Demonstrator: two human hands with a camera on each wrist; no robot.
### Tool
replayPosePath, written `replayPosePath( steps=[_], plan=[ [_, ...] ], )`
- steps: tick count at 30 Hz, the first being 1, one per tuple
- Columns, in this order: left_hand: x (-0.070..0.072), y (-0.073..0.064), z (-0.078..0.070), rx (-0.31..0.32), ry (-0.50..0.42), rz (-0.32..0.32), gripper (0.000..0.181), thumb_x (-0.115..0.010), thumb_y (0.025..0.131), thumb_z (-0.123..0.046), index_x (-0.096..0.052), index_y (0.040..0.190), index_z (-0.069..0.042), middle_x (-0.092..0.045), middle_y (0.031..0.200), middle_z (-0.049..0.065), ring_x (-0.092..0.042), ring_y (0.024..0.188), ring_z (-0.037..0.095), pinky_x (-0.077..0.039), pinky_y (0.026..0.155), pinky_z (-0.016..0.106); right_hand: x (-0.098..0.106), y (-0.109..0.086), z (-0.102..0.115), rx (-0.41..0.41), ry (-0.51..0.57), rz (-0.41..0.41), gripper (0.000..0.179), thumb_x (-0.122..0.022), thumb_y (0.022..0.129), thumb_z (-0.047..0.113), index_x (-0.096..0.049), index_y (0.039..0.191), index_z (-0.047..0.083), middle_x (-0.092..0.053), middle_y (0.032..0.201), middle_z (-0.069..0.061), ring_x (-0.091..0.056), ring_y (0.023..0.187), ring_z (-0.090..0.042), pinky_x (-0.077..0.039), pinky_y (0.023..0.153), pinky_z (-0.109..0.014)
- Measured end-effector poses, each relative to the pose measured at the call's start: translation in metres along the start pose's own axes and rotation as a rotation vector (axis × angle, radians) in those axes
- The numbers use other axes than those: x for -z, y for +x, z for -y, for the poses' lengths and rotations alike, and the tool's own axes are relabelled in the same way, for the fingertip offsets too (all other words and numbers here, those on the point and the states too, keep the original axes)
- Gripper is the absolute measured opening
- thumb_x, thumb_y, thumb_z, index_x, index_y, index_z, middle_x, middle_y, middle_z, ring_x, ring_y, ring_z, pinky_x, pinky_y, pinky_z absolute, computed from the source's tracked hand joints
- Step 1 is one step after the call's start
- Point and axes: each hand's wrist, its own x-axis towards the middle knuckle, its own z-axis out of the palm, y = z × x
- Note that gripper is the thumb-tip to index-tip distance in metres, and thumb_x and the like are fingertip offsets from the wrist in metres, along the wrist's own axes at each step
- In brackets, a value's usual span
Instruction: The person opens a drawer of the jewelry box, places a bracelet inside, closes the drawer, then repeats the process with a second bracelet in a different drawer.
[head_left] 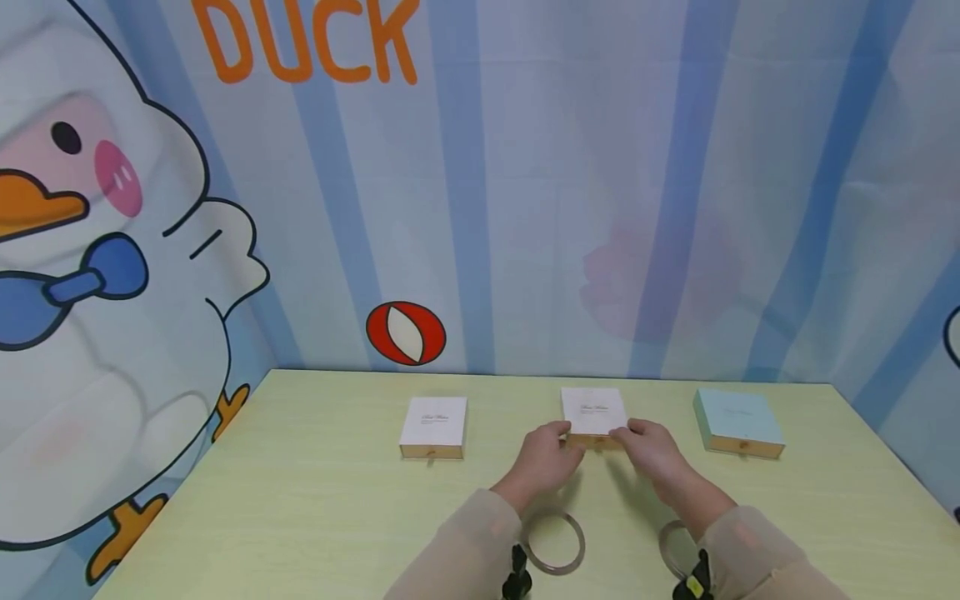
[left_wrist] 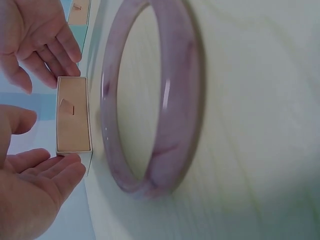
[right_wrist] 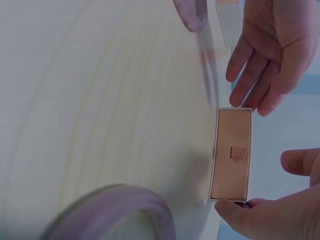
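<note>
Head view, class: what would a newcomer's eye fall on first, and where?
Probably the large cartoon duck, filling the backdrop's left side. Next, the left hand and right hand, touching opposite sides of the middle box. Two bangles lie nearer the camera, beside the forearms.

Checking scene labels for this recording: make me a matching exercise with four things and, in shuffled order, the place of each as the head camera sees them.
Things:
1. Mint box
2. Middle box
3. Bangles
4. Red ball

Places:
A. Printed on the backdrop
B. Near the sleeves
C. Farthest right of the four
D. Between the hands

Pairs: 1-C, 2-D, 3-B, 4-A
</note>
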Motion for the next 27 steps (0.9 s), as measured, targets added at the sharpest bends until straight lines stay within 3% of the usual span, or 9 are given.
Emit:
replayPosePath(
  steps=[6,12,15,27],
  plan=[
    [0.002,0.000,0.002,-0.020,-0.014,-0.028,0.044,-0.058,0.091,-0.015,-0.052,0.128,0.008,-0.058,0.126,0.023,-0.059,0.114,0.034,-0.051,0.094,0.041,-0.001,-0.002,0.002,0.009,0.004,0.005,0.063,-0.041,0.096,0.023,-0.023,0.141,-0.017,-0.022,0.147,-0.036,-0.024,0.136,-0.050,-0.027,0.110,-0.057],
    [0.005,0.000,0.004,-0.015,-0.044,-0.046,0.041,-0.057,0.088,-0.011,-0.056,0.124,0.009,-0.066,0.113,0.021,-0.064,0.095,0.021,-0.055,0.080,0.031,-0.002,-0.003,0.004,0.015,0.005,0.002,0.061,-0.042,0.097,0.023,-0.025,0.140,-0.017,-0.025,0.146,-0.036,-0.025,0.135,-0.049,-0.029,0.110,-0.056],
    [0.006,0.000,0.005,-0.022,-0.048,-0.056,0.040,-0.057,0.087,-0.011,-0.057,0.121,0.011,-0.068,0.108,0.021,-0.066,0.092,0.021,-0.055,0.076,0.028,-0.003,-0.003,0.004,0.019,0.003,0.001,0.061,-0.042,0.097,0.022,-0.026,0.140,-0.018,-0.026,0.146,-0.036,-0.026,0.135,-0.050,-0.030,0.109,-0.057],
    [0.010,-0.002,0.013,0.005,-0.043,-0.115,0.036,-0.059,0.089,-0.014,-0.061,0.117,0.009,-0.068,0.108,0.020,-0.065,0.101,0.028,-0.054,0.085,0.036,-0.010,-0.005,0.006,0.004,0.001,-0.012,0.059,-0.044,0.096,0.022,-0.031,0.139,-0.016,-0.030,0.145,-0.034,-0.029,0.134,-0.048,-0.030,0.109,-0.056]
  ],
)
